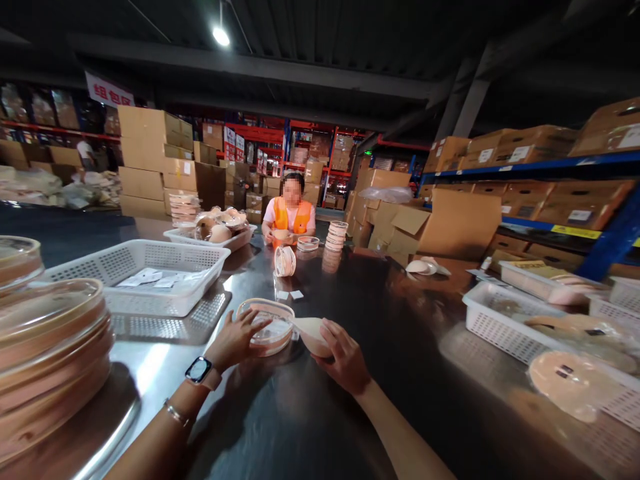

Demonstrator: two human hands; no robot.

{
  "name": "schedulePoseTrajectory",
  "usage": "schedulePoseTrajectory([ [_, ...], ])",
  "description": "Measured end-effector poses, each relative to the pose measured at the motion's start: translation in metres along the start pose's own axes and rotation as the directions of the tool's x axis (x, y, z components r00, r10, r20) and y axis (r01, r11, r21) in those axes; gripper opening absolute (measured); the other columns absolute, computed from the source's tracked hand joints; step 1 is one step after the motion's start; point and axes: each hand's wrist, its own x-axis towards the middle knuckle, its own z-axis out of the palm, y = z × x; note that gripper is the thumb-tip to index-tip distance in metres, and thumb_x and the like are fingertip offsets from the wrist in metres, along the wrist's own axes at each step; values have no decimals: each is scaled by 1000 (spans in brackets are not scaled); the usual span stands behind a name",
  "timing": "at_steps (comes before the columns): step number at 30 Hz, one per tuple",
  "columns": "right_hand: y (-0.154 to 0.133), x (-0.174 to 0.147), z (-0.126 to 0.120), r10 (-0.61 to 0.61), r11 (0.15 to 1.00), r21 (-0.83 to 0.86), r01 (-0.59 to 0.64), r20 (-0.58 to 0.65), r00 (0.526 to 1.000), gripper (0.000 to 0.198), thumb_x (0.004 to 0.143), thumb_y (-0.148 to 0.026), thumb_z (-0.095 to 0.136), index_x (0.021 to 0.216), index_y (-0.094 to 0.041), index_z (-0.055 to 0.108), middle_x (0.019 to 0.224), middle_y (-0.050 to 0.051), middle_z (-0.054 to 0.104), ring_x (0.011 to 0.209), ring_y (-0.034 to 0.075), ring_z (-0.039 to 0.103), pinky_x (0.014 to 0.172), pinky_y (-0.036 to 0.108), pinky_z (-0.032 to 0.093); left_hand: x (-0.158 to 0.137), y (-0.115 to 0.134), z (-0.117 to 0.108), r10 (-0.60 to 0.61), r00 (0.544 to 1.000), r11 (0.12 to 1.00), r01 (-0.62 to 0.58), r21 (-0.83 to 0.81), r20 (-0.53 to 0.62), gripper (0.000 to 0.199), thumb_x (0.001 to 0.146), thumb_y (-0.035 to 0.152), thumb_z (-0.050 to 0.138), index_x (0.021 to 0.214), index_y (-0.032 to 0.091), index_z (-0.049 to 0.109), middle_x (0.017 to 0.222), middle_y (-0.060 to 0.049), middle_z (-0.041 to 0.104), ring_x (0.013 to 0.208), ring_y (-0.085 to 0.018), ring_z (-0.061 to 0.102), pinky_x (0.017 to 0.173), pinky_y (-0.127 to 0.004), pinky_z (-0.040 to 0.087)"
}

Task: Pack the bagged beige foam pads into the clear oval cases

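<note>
A beige, teardrop-shaped bra cup [309, 333] is pinched in my right hand [344, 357], its narrow end pointing left. That tip comes up to the right rim of a round case [273, 343] with clear walls and a peach-coloured band. My left hand [239, 340] has its fingers stretched out over the left side of the case; I cannot tell whether they press on it. Something pale and clear shows inside the case. Two small white cards [290, 295] lie on the dark table just beyond it.
Stacked round cases [55, 360] stand at near left, beside a white basket [165, 303] holding paper slips. Another basket [235, 241] of beige cups is farther back. A person in an orange vest [290, 213] sits opposite. White baskets [505, 327] with packed cups line the right.
</note>
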Motion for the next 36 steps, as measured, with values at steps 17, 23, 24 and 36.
schedulePoseTrajectory([
  [17, 12, 10, -17, -226, 969, -85, 231, 66, 972, 27, 94, -13, 52, 119, -20, 58, 122, 9, 66, 131, 26, 49, 90, 39, 57, 3, 22, -8, 168, 942, 986, -159, 56, -291, 25, 93, 20, 53, 106, 20, 74, 132, -11, 61, 122, -28, 57, 106, -45, 45],
  [23, -16, 31, -18, -299, 941, -135, 311, 104, 949, 22, 92, -14, 55, 109, -23, 65, 116, 4, 68, 117, 28, 58, 89, 44, 57, -5, 66, 0, 171, 937, 984, -181, -2, -304, 46, 79, 29, 72, 124, 24, 62, 139, -16, 54, 127, -35, 52, 109, -71, 27],
  [24, -21, 33, -21, -331, 935, -100, 340, 97, 939, 21, 93, -14, 53, 109, -22, 65, 115, 4, 68, 117, 27, 59, 89, 43, 58, -7, 73, -1, 200, 923, 976, -218, -19, -330, 46, 79, 32, 73, 123, 24, 63, 136, -16, 56, 125, -35, 53, 109, -72, 25],
  [36, -27, 43, -50, 23, 754, 626, -200, 280, 960, 36, 99, -21, 40, 134, -25, 51, 117, 7, 67, 105, 16, 65, 88, 27, 56, -22, 69, -68, 172, 967, 653, -253, -713, -186, 46, 78, 52, 71, 120, 32, 69, 122, -5, 67, 110, -22, 61, 98, -30, 48],
])
